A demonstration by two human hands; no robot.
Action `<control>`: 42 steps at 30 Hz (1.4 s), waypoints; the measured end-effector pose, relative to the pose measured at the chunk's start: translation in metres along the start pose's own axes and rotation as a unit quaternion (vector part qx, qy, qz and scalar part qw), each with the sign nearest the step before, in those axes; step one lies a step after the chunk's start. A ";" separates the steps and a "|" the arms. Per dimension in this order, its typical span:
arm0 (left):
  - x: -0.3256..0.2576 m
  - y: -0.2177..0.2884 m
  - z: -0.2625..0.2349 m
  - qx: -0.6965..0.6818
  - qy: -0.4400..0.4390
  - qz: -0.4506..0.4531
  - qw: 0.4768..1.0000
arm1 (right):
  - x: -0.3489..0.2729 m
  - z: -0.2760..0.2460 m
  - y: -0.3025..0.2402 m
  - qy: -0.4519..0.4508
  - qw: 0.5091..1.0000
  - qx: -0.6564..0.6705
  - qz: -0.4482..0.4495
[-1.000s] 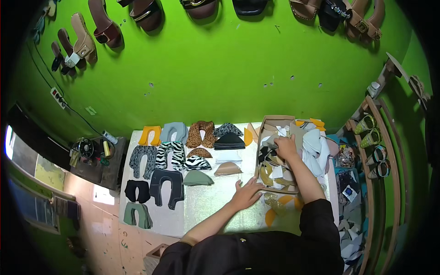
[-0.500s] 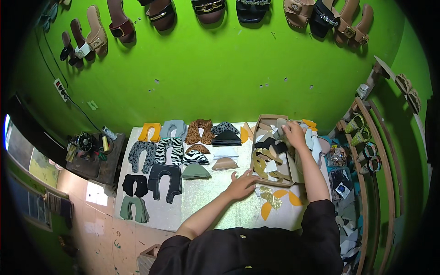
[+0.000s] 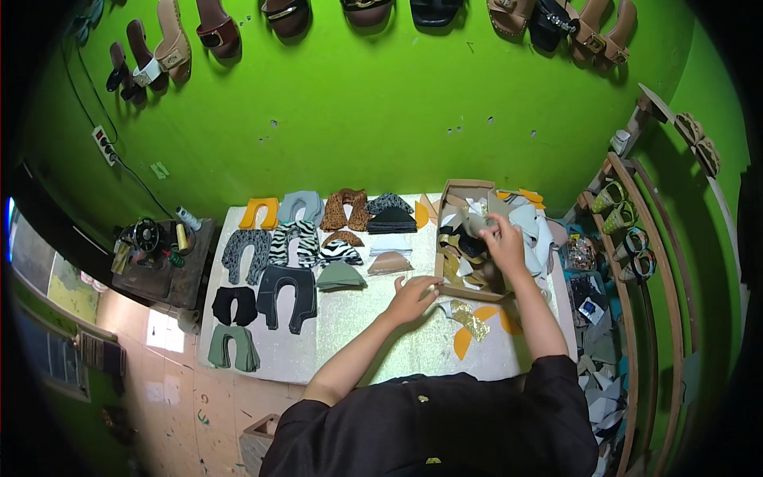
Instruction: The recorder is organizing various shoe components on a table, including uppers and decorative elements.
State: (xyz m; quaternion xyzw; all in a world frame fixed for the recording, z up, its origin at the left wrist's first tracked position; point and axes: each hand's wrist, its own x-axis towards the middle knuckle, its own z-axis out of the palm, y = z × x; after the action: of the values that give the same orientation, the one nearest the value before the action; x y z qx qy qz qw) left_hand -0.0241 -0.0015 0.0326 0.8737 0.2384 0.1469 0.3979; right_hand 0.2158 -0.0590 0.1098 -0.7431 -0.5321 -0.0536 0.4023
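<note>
Drawn closer to the body over the open brown cardboard box (image 3: 470,292) is the right hand (image 3: 504,242); down and left of its grip, the empty left hand (image 3: 412,299) touches the box corner, where light steadying should prevent sliding. That grip appears pinched on a blurred, rounded grey scrap (image 3: 476,226).

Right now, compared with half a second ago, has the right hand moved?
Yes: the right hand has come away from the green wall, toward the near edge of the table.
</note>
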 end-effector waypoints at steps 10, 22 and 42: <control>-0.003 0.034 0.006 -0.037 0.131 0.141 0.981 | -0.133 0.010 -0.037 -0.028 0.996 -0.005 -0.085; -0.005 0.033 0.009 0.000 0.060 0.234 0.970 | -0.171 -0.016 -0.039 0.107 0.990 0.087 0.029; -0.005 0.029 0.013 -0.162 0.210 -0.032 0.964 | -0.153 -0.106 -0.069 0.181 0.902 0.391 0.012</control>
State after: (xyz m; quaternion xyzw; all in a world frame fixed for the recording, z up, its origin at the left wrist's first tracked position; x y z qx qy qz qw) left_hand -0.0138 -0.0291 0.0458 0.7390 0.3172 0.3512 0.4795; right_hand 0.1297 -0.2350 0.1402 -0.5093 -0.4195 0.0299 0.7508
